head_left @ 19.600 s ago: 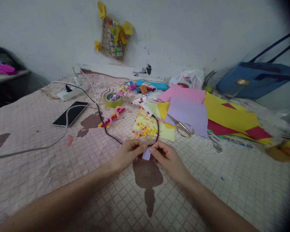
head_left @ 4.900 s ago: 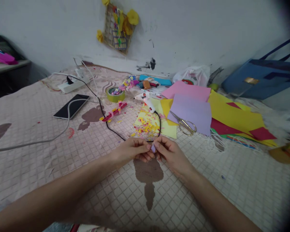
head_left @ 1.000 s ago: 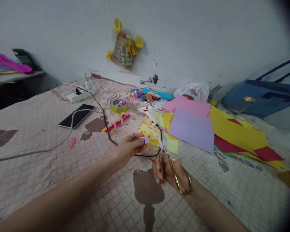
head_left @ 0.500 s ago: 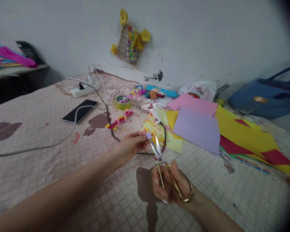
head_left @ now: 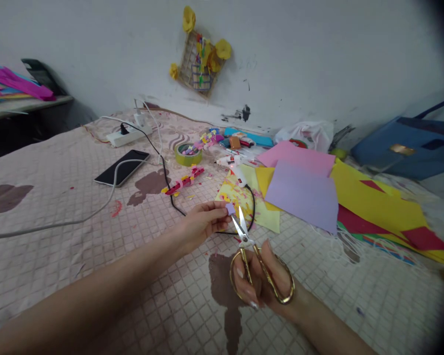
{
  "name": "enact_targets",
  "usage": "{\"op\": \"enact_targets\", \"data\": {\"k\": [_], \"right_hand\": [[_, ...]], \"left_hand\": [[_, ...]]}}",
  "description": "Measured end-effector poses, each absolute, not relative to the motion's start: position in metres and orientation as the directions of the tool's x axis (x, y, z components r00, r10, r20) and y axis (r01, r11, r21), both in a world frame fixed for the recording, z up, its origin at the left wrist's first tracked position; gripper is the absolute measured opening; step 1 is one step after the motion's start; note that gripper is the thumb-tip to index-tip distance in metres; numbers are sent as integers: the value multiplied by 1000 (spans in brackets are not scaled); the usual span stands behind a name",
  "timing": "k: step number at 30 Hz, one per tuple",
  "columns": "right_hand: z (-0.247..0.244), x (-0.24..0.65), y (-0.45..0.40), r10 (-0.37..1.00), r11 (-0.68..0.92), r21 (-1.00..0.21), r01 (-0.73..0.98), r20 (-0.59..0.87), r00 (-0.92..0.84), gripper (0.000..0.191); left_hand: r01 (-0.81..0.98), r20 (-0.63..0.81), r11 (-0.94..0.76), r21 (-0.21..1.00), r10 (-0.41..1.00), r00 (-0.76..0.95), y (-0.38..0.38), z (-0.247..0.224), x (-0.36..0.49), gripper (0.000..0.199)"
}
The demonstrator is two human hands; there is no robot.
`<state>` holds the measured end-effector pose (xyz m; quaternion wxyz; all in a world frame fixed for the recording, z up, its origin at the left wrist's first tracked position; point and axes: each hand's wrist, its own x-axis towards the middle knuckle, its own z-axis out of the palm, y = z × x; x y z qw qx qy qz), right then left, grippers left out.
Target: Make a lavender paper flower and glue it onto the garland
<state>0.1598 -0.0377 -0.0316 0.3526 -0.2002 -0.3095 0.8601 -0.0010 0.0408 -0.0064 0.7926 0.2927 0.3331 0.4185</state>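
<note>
Between the thumb and fingers of my left hand (head_left: 209, 218) is a small lilac piece of paper or foam sheet (head_left: 230, 209). My right hand (head_left: 261, 281) grips gold-handled scissors (head_left: 245, 240), with fingers through the loops. The blades are parted and point away from me, their tips just beside the lilac piece. Behind my left hand lies a pale yellow sheet (head_left: 268, 217) strewn with small yellow and pink scraps. A white glue gun (head_left: 238, 175) rests at that sheet's far edge.
Left of centre are a phone (head_left: 122, 168), a power strip (head_left: 129, 136) and trailing cords. A decorated pink clothespin (head_left: 185, 181) lies near a tape roll (head_left: 188, 155). Lilac (head_left: 303, 195), pink and yellow sheets cover the right, before a blue bag (head_left: 410, 148).
My left hand has shifted slightly right with the lilac piece, which now shows more of its face. The scissors stay parted, almost in the same place.
</note>
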Motion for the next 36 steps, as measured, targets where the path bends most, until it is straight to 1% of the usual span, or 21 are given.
{"op": "enact_targets", "data": {"k": [7, 10, 16, 18, 21, 22, 26, 30, 36], "right_hand": [[-27, 156, -37, 746, -562, -676, -477, -165, -645, 60], [-26, 156, -38, 766, -541, -676, -501, -150, -625, 57], [-24, 158, -39, 775, -529, -688, -497, -153, -614, 57], [-23, 158, -39, 776, -524, -689, -501, -142, -615, 58], [-23, 158, -39, 779, -522, -694, -496, -151, -608, 59], [-23, 158, -40, 778, -525, -693, -494, -157, -608, 59], [-23, 158, -42, 779, -523, -692, -497, -154, -607, 59], [-23, 157, -42, 798, -498, -717, -488, -159, -582, 60], [-27, 158, -43, 821, -454, -753, -476, -145, -553, 58]], "left_hand": [[-453, -302, 505, 735, 841, 448, 38, -2, 1, 4], [-436, -309, 508, 743, 838, 450, 37, -1, 1, 4], [-462, -266, 496, 736, 838, 476, 38, -5, 2, 4], [-470, -276, 504, 725, 837, 472, 39, -7, 3, 7], [-466, -282, 511, 722, 833, 477, 39, -8, 4, 23], [-463, -272, 505, 729, 833, 481, 39, -8, 4, 24], [-443, -253, 480, 757, 841, 479, 37, -6, 3, 14], [-433, -266, 480, 763, 844, 467, 35, -6, 3, 16], [-408, -237, 444, 798, 853, 465, 36, -6, 4, 18]]}}
